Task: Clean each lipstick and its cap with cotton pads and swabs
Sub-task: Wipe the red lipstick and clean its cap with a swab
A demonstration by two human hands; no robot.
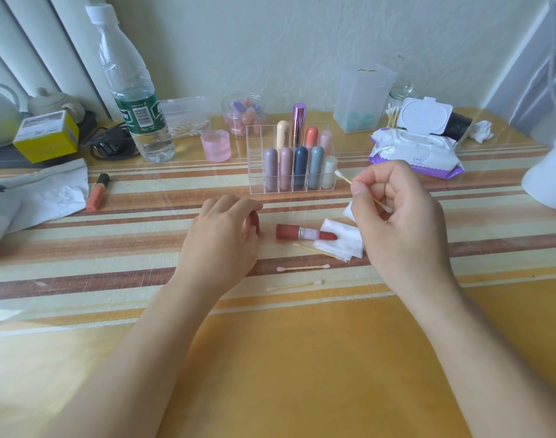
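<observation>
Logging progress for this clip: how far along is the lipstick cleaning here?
Done: three loose swabs lie spent by the cotton pad. In hand: the right hand pinches a cotton swab; the left hand grips what seems the red cap; the open lipstick rests on the pad. Left: whether the organizer's capped lipsticks are cleaned cannot be told.

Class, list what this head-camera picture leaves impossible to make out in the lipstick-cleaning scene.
Head view: red item under left hand; fingers hide it, grip unclear.
Head view: white object cut off by right edge.
Head view: bottle label print too small.
Head view: swab jar behind wipes lid, mostly hidden.
</observation>
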